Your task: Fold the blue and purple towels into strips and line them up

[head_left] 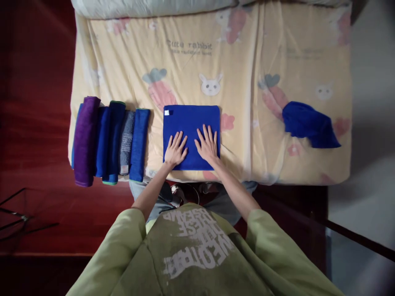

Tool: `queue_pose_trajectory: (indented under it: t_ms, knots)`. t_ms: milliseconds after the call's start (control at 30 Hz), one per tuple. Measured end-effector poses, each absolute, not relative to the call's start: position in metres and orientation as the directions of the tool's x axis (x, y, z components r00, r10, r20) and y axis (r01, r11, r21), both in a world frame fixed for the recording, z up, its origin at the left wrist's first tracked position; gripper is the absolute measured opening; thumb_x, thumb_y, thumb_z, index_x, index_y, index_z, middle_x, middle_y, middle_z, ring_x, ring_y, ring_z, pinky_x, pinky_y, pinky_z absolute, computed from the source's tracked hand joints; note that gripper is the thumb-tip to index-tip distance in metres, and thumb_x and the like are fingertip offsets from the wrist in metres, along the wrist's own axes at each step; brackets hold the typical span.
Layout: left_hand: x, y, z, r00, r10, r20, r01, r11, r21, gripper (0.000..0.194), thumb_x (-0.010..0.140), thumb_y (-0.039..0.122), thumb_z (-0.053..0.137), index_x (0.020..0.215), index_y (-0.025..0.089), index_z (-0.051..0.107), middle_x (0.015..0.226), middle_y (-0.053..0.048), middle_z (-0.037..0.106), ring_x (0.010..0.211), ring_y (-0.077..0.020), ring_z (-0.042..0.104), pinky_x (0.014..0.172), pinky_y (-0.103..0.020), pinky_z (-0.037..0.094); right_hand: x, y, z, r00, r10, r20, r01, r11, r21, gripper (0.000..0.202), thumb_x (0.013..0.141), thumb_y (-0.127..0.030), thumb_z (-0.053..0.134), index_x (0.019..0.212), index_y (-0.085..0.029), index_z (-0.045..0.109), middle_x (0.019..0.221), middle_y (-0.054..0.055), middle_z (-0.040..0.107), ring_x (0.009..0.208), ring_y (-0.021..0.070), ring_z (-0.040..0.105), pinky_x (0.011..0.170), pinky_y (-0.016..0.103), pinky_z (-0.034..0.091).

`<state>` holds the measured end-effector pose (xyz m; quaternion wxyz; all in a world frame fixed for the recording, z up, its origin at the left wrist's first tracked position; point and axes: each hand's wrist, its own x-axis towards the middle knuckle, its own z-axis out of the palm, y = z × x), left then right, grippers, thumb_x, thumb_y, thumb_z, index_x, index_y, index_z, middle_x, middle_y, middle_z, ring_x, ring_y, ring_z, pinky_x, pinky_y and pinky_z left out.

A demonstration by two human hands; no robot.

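A blue cloth (191, 123) lies flat and square on the bed, a small white tag at its far left corner. My left hand (176, 149) rests palm down on its near left part, fingers spread. On the near right part lies my right hand (207, 144), also flat with the fingers apart. Neither hand grips anything. Left of the cloth is a row of rolled or folded towels: a purple one (87, 142), several blue ones (140, 144) and a grey one (126, 139). Off to the right a crumpled blue cloth (308, 125) lies by itself.
The bed has a yellow sheet (191, 61) printed with rabbits and carrots. A pale rolled bedding edge (154, 8) runs along the far side. A thin black metal stand (23, 218) is on the red floor at left, and a grey wall (370, 123) borders the right.
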<state>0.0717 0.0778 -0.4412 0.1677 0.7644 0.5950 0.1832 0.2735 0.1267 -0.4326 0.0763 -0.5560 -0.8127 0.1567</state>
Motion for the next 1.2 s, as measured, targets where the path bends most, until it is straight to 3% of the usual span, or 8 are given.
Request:
queue_pose_trajectory:
  t_ms: [267,433,733,1000,1200]
  knots:
    - [0.072,0.065,-0.452,0.212,0.973,0.094,0.863,-0.231,0.449,0.061,0.104,0.042,0.044,0.16,0.019,0.044,0.172,-0.011,0.026,0.161,-0.0285,0.021,0.132,-0.055,0.014,0.28,0.105,-0.442,-0.349,0.936,-0.054,0.888,0.311,-0.337,0.064,0.106,-0.04,0.035,0.166,-0.019,0.028,0.176,0.011,0.014,0.163,0.0313,0.006,0.128,0.067,0.007]
    - [0.075,0.047,-0.442,0.235,0.967,0.097,0.856,-0.253,0.45,0.063,0.104,0.047,0.044,0.16,0.018,0.044,0.172,-0.014,0.023,0.161,-0.0311,0.016,0.131,-0.058,0.013,0.286,0.088,-0.427,-0.389,0.92,-0.056,0.877,0.35,-0.329,0.066,0.105,-0.041,0.038,0.166,-0.017,0.029,0.175,0.013,0.014,0.163,0.0337,0.005,0.127,0.068,0.007]
    - [0.064,0.004,-0.451,0.275,0.961,0.033,0.834,-0.255,0.49,0.066,0.102,0.053,0.048,0.161,0.023,0.043,0.173,-0.011,0.024,0.161,-0.0308,0.018,0.132,-0.056,0.011,0.309,0.034,-0.434,-0.405,0.899,-0.165,0.874,0.328,-0.359,0.068,0.103,-0.041,0.041,0.166,-0.02,0.028,0.177,0.01,0.009,0.163,0.0326,0.002,0.128,0.068,0.005]
    - [0.067,0.004,-0.44,0.28,0.959,0.04,0.842,-0.265,0.47,0.065,0.102,0.046,0.05,0.161,0.021,0.043,0.173,-0.012,0.023,0.162,-0.03,0.016,0.131,-0.056,0.011,0.302,0.033,-0.433,-0.399,0.916,-0.031,0.845,0.354,-0.402,0.064,0.105,-0.041,0.041,0.164,-0.019,0.033,0.175,0.01,0.017,0.163,0.0294,0.006,0.129,0.064,0.007]
    - [0.031,-0.038,-0.43,0.36,0.933,0.02,0.829,-0.33,0.452,0.062,0.102,0.04,0.052,0.158,0.015,0.046,0.171,-0.017,0.027,0.161,-0.0304,0.02,0.13,-0.056,0.021,0.325,0.005,-0.425,-0.478,0.877,0.059,0.737,0.436,-0.516,0.055,0.103,-0.036,0.044,0.154,-0.018,0.051,0.169,0.011,0.035,0.159,0.0266,0.026,0.131,0.058,0.018]
